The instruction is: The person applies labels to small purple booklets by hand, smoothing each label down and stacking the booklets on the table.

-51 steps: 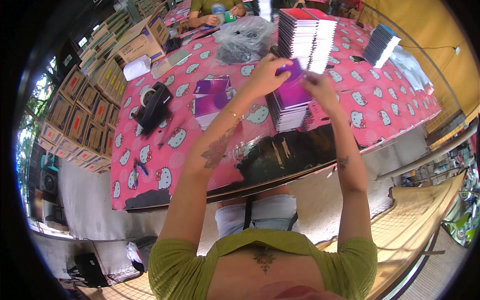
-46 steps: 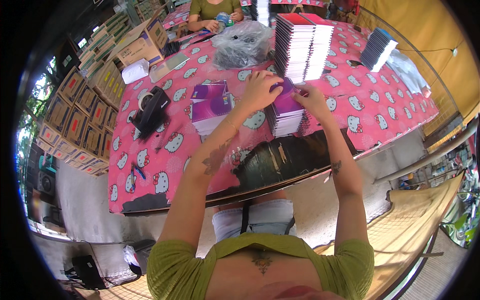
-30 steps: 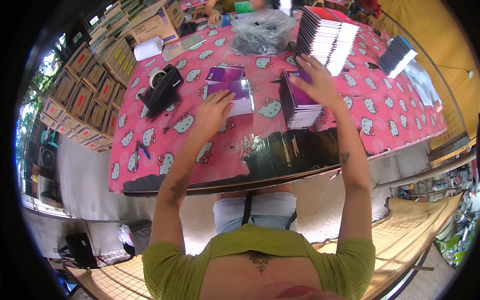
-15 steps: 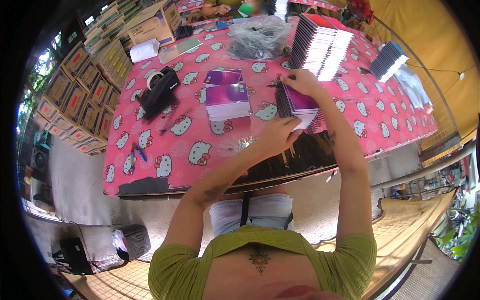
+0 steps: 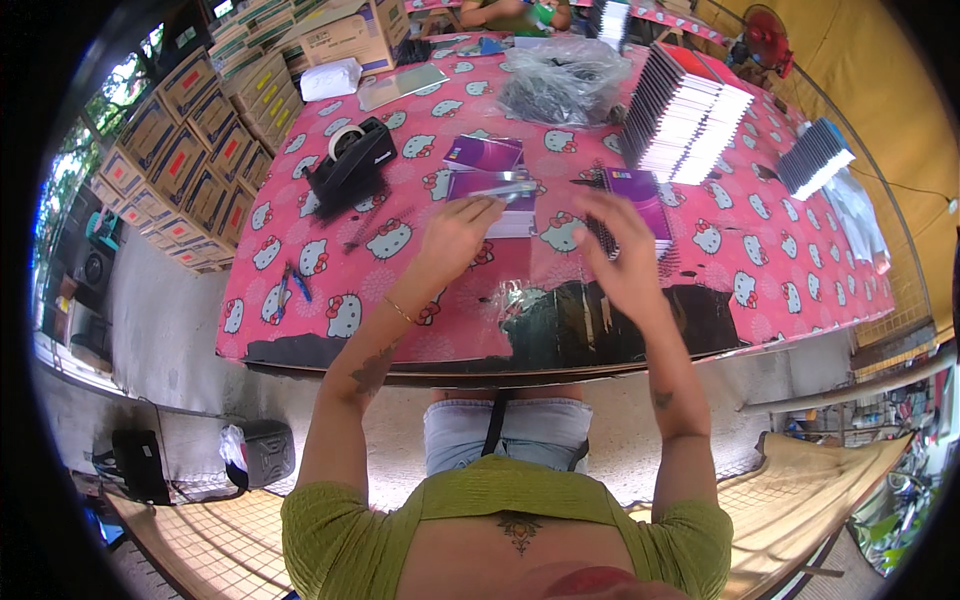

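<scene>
Two stacks of purple-covered booklets lie at the table's middle, a low far one point(image 5: 484, 153) and a taller near one point(image 5: 512, 222). My left hand point(image 5: 458, 238) is on the near stack, fingers together at its top booklet, which looks slightly raised and catches the light. Beside it to the right is a pile of purple spiral-bound notebooks point(image 5: 640, 192), with black wire binding along the left side. My right hand point(image 5: 622, 255) hovers over that pile's near left corner, its fingers apart, slightly blurred and holding nothing I can see.
Left of the booklets stands a black tape dispenser point(image 5: 350, 165); blue pens point(image 5: 300, 285) lie nearer. Beyond are a clear plastic bag point(image 5: 562, 85) of dark coils and tall notebook stacks point(image 5: 685, 115). Another notebook stack point(image 5: 815, 160) sits far right. Cartons point(image 5: 180, 150) are piled left. A person's hands point(image 5: 500, 12) show at the far side.
My left hand has left the spiral-bound notebooks and moved left onto the near booklet stack. My right hand has come off the notebooks' top, toward me, with fingers spread. The view has shifted.
</scene>
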Demonstrator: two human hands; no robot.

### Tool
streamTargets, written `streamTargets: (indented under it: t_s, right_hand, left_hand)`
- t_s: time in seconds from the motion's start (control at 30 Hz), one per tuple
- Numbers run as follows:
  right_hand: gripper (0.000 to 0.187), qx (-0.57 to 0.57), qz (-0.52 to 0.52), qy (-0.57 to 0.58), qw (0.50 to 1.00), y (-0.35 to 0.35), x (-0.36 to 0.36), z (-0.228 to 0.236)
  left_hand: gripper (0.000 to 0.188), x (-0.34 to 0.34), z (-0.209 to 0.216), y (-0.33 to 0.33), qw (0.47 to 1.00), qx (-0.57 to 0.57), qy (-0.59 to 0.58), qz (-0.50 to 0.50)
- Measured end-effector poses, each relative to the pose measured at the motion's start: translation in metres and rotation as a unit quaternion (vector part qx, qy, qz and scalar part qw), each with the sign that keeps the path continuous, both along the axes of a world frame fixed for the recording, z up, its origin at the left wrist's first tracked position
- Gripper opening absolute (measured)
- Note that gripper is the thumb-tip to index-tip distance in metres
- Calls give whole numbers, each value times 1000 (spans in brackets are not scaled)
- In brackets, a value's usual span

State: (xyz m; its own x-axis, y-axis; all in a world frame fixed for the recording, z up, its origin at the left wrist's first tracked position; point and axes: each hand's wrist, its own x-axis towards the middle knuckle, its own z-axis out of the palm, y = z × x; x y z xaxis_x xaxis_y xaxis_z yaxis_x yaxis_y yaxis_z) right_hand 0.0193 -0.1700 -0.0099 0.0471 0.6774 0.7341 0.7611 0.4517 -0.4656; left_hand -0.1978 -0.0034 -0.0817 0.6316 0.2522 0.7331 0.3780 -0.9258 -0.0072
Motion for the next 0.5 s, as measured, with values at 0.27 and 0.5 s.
streamTargets:
  t_s: [0.27,0.5]
  right_hand:
    - [36,-192,31,240,951,-38,-39,-134]
    - [34,-192,97,334,918,-22,-46,-139]
  left_hand:
    - [25,-6,-14,-104,992,-106,45,-59]
    - [20,-97,-35,53,941,-58,-16,332]
